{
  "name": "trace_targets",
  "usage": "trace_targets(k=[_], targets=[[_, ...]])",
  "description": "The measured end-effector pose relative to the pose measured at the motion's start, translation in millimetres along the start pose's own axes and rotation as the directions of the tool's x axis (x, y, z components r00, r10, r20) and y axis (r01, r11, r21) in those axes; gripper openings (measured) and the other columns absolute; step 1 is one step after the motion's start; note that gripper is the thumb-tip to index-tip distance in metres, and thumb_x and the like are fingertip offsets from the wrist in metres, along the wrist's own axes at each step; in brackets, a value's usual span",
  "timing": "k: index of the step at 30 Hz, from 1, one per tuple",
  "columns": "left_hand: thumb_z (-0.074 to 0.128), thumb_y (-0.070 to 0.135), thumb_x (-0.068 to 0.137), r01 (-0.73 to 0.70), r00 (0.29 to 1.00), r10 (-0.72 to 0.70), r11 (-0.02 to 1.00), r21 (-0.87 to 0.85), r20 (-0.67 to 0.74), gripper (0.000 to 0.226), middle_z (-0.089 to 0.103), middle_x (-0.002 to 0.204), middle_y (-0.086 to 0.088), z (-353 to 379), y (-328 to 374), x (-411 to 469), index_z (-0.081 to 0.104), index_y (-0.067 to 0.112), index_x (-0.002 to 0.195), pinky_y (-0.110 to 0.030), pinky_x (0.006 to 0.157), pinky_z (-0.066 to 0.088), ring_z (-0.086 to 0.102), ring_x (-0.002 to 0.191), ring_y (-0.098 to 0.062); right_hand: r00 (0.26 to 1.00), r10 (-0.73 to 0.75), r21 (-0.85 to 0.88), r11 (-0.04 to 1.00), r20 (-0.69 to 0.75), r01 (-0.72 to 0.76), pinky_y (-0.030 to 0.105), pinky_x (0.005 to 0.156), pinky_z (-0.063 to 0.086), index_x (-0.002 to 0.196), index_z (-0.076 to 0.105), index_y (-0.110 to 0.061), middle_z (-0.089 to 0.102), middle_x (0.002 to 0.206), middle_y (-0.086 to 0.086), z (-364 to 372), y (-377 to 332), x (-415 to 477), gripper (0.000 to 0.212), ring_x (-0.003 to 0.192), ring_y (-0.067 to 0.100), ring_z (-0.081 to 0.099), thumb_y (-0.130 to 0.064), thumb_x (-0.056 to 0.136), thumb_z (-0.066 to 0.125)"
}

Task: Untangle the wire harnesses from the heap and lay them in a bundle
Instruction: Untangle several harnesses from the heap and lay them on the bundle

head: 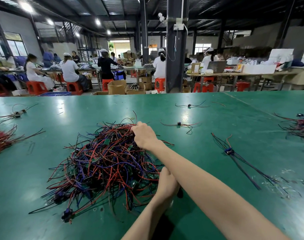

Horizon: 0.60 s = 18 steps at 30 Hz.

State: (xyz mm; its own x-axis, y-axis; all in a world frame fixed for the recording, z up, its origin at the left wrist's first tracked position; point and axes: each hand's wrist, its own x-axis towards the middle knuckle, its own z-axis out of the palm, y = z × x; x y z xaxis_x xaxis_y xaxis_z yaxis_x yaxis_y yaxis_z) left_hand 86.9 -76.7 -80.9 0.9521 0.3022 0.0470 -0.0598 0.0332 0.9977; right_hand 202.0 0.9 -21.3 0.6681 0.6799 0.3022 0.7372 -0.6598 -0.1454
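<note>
A tangled heap of red, blue and black wire harnesses [102,163] with small green boards lies on the green table [217,118] in front of me. My right hand [144,135] reaches across over the heap's far right top, fingers curled into the wires there. My left hand [166,184] rests at the heap's near right edge, partly under my right forearm, fingers closed on wires. A laid-out bundle of harnesses [229,150] with a blue connector lies to the right of the heap.
Single harnesses lie further back [179,124] [189,105] and at the far left [17,113]. Other red heaps sit at the left edge [0,141] and right edge [302,125]. Beyond the table, people sit on red stools at benches.
</note>
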Motion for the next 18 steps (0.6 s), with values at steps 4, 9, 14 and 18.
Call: trace_targets(k=[4,9,14,18], targets=[[0.031,-0.014,0.078,0.045,0.996,-0.045,0.999,0.003,0.081,0.044,0.051,0.044,0.007,1.1,-1.4,1.7,0.049,0.017,0.052,-0.015,0.037,0.033,0.043,0.037,-0.005,0.998,0.006,0.086,0.996,-0.065,0.0,0.037,0.079,0.052,0.095,0.066,0.004,0.061,0.104,0.018,-20.2,-0.3,5.3,0.021,0.094,0.033,0.062,0.002,0.091,0.045],[0.037,-0.012,0.09,0.11,0.992,-0.108,0.993,-0.03,0.068,0.023,0.064,0.078,-0.017,3.1,-5.9,9.1,0.06,-0.012,0.095,-0.025,0.049,0.052,0.06,0.052,-0.015,0.974,-0.046,0.061,0.996,-0.22,0.061,0.037,0.077,0.05,0.099,0.062,0.0,0.057,0.103,0.014,-49.1,-4.7,9.2,0.022,0.092,0.031,0.059,0.006,0.087,0.044],[0.038,-0.012,0.091,0.128,0.99,-0.121,0.987,-0.102,0.07,0.021,0.06,0.085,-0.021,3.5,-7.5,9.5,0.058,-0.012,0.098,-0.029,0.055,0.055,0.057,0.06,-0.02,0.895,0.057,0.261,0.963,-0.443,0.069,0.035,0.071,0.046,0.097,0.061,-0.005,0.061,0.105,0.01,-83.2,-12.7,12.4,0.021,0.088,0.027,0.06,0.007,0.088,0.046],[0.038,-0.012,0.092,0.138,0.989,-0.127,0.977,-0.165,0.075,0.026,0.059,0.078,-0.013,0.8,-3.4,7.7,0.059,0.001,0.087,-0.027,0.052,0.054,0.057,0.054,-0.016,0.86,0.123,0.433,0.893,-0.495,0.122,0.024,0.071,0.044,0.095,0.062,-0.004,0.062,0.098,0.008,-103.8,-1.7,-1.4,0.015,0.082,0.016,0.056,0.002,0.093,0.048]])
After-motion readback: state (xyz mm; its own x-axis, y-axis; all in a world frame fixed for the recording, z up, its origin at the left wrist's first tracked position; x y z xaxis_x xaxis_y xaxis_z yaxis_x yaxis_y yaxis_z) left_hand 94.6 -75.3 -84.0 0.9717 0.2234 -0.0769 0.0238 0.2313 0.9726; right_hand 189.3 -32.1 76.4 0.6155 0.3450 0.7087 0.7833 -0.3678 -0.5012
